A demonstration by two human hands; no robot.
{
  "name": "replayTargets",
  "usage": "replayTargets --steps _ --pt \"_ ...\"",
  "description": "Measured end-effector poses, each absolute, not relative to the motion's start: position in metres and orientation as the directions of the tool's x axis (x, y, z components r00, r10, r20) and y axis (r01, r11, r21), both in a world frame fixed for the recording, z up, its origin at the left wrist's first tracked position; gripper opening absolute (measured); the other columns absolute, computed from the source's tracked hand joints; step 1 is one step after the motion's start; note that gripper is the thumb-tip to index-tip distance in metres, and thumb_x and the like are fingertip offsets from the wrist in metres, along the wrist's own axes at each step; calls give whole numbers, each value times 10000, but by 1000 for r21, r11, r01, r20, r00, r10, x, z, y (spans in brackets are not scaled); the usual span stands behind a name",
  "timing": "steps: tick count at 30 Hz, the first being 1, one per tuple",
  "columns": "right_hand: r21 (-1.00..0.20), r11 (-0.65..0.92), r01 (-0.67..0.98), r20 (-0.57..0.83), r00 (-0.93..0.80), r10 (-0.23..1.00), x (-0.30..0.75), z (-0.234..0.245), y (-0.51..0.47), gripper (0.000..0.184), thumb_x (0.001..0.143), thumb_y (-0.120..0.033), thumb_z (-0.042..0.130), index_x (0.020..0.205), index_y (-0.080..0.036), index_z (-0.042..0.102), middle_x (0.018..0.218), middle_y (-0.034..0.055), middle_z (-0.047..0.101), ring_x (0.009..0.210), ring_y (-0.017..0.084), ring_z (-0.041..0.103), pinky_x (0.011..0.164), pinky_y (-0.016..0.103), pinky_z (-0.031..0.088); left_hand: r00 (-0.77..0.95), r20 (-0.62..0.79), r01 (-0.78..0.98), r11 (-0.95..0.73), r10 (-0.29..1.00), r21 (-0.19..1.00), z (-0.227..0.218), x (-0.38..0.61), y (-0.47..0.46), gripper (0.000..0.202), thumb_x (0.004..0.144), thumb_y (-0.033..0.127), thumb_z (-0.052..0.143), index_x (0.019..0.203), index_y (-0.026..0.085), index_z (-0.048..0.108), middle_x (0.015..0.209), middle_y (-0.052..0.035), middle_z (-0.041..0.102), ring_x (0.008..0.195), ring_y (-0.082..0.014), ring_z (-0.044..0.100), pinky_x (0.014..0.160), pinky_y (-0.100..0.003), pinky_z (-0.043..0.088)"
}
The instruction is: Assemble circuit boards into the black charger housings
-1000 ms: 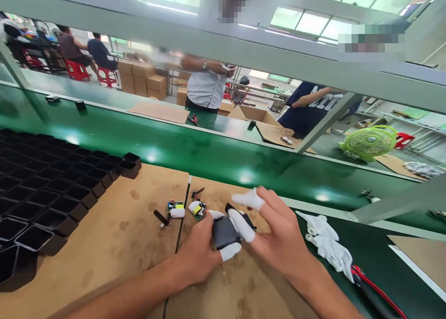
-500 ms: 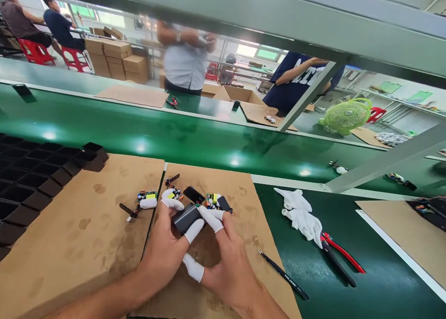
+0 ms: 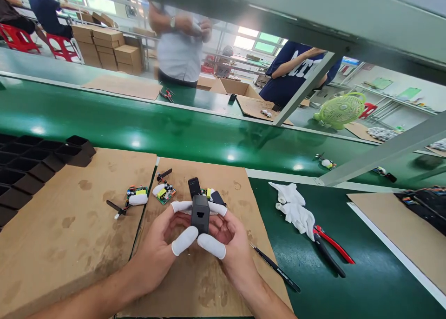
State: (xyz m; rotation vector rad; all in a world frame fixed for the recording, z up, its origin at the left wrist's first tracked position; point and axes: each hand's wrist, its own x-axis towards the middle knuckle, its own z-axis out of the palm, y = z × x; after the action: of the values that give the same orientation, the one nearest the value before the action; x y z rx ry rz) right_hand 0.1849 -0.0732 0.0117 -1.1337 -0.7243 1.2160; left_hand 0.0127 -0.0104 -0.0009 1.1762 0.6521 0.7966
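You hold the small black plastic adapter housing (image 3: 200, 213) upright between both hands, over the brown cardboard sheet (image 3: 209, 286). Your left hand (image 3: 156, 251) pinches its left side and your right hand (image 3: 235, 247) its right side. Each has a white-capped forefinger near the top and a white-capped thumb near the bottom, so both grips are clamped on it. The face with a small port opening is turned towards you.

Just beyond the grip, on the same sheet, lie a second black housing piece (image 3: 194, 187) and a green circuit board with yellow parts (image 3: 163, 193). Further to the left of the grip lies another small circuit board with a white part (image 3: 136, 196).

Near your right hand, on its right, black tweezers (image 3: 277, 269) lie slanted across the cardboard's edge. Farther right, on the green table surface (image 3: 313, 286), sit white cloth gloves (image 3: 294, 210) and red-handled cutters (image 3: 331, 250), touching each other. Far to the left of the grip are black plastic compartment trays (image 3: 31, 168).
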Motion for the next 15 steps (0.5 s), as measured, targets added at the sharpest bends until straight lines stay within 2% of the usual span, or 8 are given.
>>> replayTargets --steps 2,6,12,15 --pt "-958 -11 -286 -95 282 955 186 12 -74 684 642 -450 1154 1230 -277 849 1167 83 873 1063 286 830 1004 417 682 596 -69 -234 255 800 938 1 14 -10 437 1007 503 853 1320 218 741 1387 -129 823 1301 -328 771 1160 -463 619" --pt "-970 -12 -243 -82 280 957 188 10 -75 617 710 -503 1118 1226 -277 866 1101 69 869 1015 257 804 962 384 671 598 -101 -291 332 795 897 7 18 -10 488 937 546 926 1248 211 756 1326 -134 856 1250 -330 814 1141 -472 656" --pt "-952 -42 -304 -124 257 958 189 11 -76 574 755 -513 1098 1224 -272 870 1064 60 864 977 212 793 943 328 652 535 -150 -304 355 831 884 11 20 -10 575 782 518 1050 1177 200 777 1205 -136 883 1137 -330 849 1039 -444 708" --pt "-943 -58 -328 -145 246 958 188 15 -77 602 702 -458 1129 1206 -261 864 1082 64 866 974 232 799 937 354 660 523 -150 -321 357 839 878 10 20 -11 583 771 529 1054 1167 198 781 1183 -137 884 1106 -323 852 1003 -430 721"
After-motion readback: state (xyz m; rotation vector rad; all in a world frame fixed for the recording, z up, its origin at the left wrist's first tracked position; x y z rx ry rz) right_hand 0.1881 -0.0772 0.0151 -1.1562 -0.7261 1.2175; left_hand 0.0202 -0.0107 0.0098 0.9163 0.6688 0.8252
